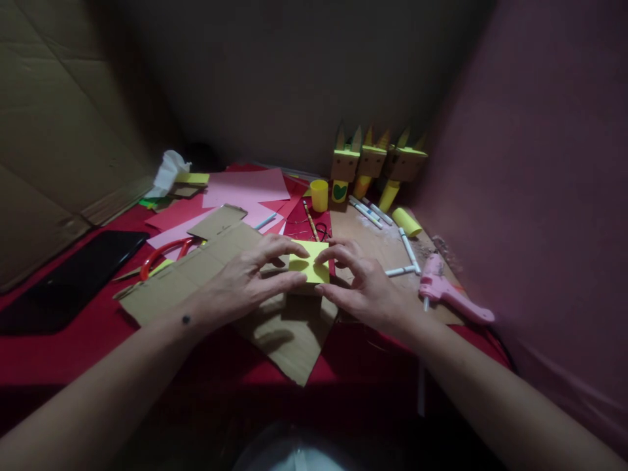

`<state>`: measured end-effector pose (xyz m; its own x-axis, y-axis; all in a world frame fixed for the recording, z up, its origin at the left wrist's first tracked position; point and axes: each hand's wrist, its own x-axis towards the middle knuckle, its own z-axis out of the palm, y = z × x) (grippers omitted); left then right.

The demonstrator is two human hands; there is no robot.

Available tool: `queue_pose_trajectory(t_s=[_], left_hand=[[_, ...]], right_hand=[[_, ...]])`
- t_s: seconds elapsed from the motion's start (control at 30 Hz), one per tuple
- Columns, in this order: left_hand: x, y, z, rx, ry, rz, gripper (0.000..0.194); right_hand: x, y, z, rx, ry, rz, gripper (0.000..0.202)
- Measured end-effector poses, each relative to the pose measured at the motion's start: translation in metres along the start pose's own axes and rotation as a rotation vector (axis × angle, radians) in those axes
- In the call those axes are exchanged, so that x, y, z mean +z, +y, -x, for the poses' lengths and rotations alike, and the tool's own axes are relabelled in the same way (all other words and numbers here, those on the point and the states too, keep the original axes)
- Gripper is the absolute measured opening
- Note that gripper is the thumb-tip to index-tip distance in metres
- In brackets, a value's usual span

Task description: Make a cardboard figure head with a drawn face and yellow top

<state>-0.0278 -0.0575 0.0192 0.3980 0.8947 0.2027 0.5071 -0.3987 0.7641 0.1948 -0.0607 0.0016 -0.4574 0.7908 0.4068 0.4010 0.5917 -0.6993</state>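
A small cardboard box with a yellow paper top (309,271) stands above a brown cardboard piece (289,340) in the middle. My left hand (245,278) grips the box from the left, its index finger on the yellow top and its thumb at the near edge. From the right, my right hand (366,281) grips the same box, fingers bent over the top and thumb at the near corner. Both hands' fingertips come close together on the yellow paper. Shadow hides the lower part of the box.
Red-handled scissors (164,256) and a black phone (73,278) lie left. Pink paper (248,186) lies behind. Several markers (408,250), a yellow roll (407,222), a pink glue gun (454,293) and box-headed figures (345,165) are right and back right.
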Motion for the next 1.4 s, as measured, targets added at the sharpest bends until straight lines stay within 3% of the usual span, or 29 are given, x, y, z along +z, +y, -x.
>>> queue_pose_trajectory(t_s=[0.4, 0.6, 0.8, 1.13, 1.4], left_hand=[[0.008, -0.013, -0.004, -0.092, 0.000, 0.103, 0.019], [0.004, -0.004, -0.004, -0.102, 0.023, 0.084, 0.021], [-0.003, 0.002, 0.007, -0.010, 0.095, 0.015, 0.024], [0.020, -0.014, 0.021, 0.066, 0.189, 0.033, 0.015], [0.026, -0.026, 0.023, 0.255, 0.288, -0.068, 0.014]], right_hand=[[0.001, 0.000, -0.001, 0.030, -0.014, -0.062, 0.019], [0.001, 0.006, -0.003, 0.056, -0.042, -0.089, 0.021], [-0.001, 0.009, -0.006, 0.003, -0.058, -0.044, 0.019], [-0.002, 0.011, -0.004, -0.010, -0.036, -0.103, 0.013], [0.003, 0.015, -0.005, -0.015, 0.002, -0.176, 0.007]])
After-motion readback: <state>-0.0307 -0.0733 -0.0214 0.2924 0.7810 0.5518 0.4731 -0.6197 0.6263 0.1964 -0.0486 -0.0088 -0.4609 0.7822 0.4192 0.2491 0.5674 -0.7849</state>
